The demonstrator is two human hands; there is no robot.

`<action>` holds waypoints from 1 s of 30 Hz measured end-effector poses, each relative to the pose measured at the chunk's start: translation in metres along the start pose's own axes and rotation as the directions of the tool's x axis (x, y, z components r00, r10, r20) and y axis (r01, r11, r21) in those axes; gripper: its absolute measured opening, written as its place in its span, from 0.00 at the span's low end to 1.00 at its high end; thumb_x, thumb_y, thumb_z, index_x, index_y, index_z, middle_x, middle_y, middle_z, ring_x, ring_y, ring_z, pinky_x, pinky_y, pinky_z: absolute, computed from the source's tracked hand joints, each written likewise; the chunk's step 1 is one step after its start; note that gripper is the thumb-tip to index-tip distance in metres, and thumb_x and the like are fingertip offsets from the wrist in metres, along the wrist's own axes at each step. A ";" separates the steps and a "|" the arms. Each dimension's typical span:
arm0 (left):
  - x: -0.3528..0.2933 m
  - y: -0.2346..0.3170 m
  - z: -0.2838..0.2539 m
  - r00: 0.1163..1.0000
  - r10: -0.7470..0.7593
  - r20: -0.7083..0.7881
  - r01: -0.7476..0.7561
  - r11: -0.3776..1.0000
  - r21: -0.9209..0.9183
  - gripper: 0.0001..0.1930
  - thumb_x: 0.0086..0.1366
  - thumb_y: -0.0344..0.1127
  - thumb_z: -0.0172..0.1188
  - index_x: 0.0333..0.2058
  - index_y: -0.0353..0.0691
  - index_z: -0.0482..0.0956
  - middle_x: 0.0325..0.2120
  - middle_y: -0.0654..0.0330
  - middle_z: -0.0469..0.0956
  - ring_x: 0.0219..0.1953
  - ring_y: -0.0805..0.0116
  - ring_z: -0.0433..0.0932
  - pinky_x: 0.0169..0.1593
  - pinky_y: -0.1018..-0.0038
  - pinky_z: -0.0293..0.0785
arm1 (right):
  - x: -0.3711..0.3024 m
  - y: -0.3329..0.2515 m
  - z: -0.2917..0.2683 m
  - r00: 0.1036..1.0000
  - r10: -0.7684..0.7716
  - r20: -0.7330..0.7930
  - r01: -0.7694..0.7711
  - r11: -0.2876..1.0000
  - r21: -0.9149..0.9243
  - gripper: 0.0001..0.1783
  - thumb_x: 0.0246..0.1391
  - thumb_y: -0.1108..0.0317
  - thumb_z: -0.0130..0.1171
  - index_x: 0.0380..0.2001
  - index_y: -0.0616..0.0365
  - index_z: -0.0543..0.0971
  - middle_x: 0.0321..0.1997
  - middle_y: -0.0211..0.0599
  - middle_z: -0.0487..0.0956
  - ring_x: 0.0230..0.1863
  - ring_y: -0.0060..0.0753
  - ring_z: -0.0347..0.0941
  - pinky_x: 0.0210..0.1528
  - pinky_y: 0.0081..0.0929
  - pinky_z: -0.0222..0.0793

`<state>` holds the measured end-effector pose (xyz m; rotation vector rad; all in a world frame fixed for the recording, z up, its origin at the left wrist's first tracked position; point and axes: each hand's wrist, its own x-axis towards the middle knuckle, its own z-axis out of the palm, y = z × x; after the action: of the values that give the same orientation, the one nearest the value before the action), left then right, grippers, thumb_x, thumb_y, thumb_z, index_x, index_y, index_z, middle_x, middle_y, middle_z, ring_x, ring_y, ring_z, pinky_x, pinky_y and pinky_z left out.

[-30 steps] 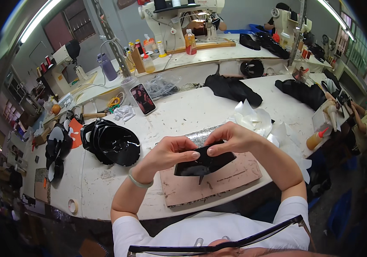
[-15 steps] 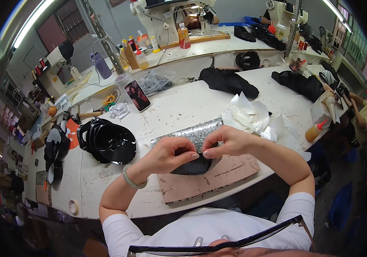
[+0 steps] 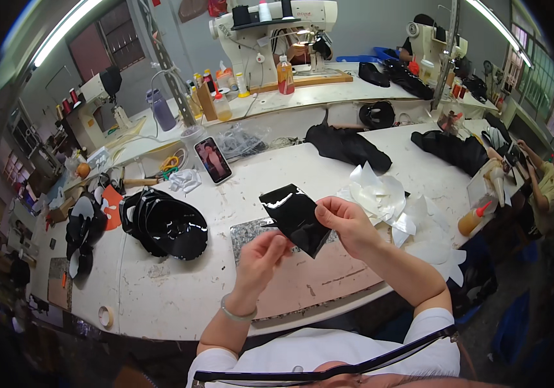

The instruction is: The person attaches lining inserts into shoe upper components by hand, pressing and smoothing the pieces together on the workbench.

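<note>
A glossy black leather piece (image 3: pixel 296 216) is held up above the worktable (image 3: pixel 160 291), w/ both hands on it. The right hand (image 3: pixel 349 223) is closed on the piece's right edge, thumb and fingers pinching it. The left hand (image 3: pixel 262 253) is curled at the lower edge, fingertips at the piece's bottom corner; whether it grips or only touches can't be told. The piece is tilted, its shiny face turned up toward the camera.

Directly under the hands a pinkish-brown cutting board (image 3: pixel 315 278) lies on a speckled stone slab (image 3: pixel 246 231), near the table's front edge. A stack of shiny black cut pieces (image 3: pixel 167 223) is seen to the left, well apart from the hands. White paper pattern pieces (image 3: pixel 380 197) lie just right of the right hand. A smartphone (image 3: pixel 213 160) is propped further back, and an orange glue bottle (image 3: pixel 472 218) stands at the table's right end. A sewing machine (image 3: pixel 277 29) sits on the bench behind. Another person (image 3: pixel 548 187) is at far right.
</note>
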<state>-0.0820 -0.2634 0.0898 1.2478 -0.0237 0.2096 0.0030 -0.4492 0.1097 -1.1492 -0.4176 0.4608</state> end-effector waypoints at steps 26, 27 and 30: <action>-0.009 -0.022 -0.015 0.998 -0.011 0.059 0.027 0.957 -0.289 0.04 0.61 0.28 0.62 0.31 0.35 0.77 0.24 0.67 0.76 0.25 0.82 0.71 0.29 0.85 0.65 | 0.016 0.014 0.014 0.936 0.333 0.110 -0.346 0.928 0.137 0.16 0.58 0.58 0.58 0.35 0.62 0.79 0.32 0.33 0.80 0.31 0.21 0.76 0.34 0.20 0.72; -0.009 -0.019 -0.013 1.000 -0.021 0.009 0.022 0.947 -0.321 0.04 0.60 0.28 0.63 0.29 0.36 0.77 0.23 0.66 0.76 0.25 0.81 0.71 0.29 0.84 0.65 | 0.016 0.012 0.015 0.933 0.344 0.105 -0.357 0.923 0.143 0.17 0.59 0.56 0.57 0.35 0.62 0.79 0.33 0.34 0.80 0.31 0.21 0.76 0.34 0.19 0.72; -0.013 -0.013 -0.004 0.999 -0.007 -0.039 -0.004 0.965 -0.261 0.06 0.59 0.28 0.65 0.27 0.36 0.76 0.22 0.65 0.75 0.24 0.80 0.71 0.27 0.83 0.65 | 0.015 0.017 0.013 0.958 0.267 0.104 -0.281 0.948 0.149 0.19 0.60 0.54 0.55 0.36 0.63 0.79 0.33 0.34 0.80 0.32 0.21 0.76 0.35 0.19 0.72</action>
<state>-0.0924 -0.2653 0.0743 0.9804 -0.0157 0.2222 0.0060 -0.4248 0.0996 -1.0357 -0.2855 0.7744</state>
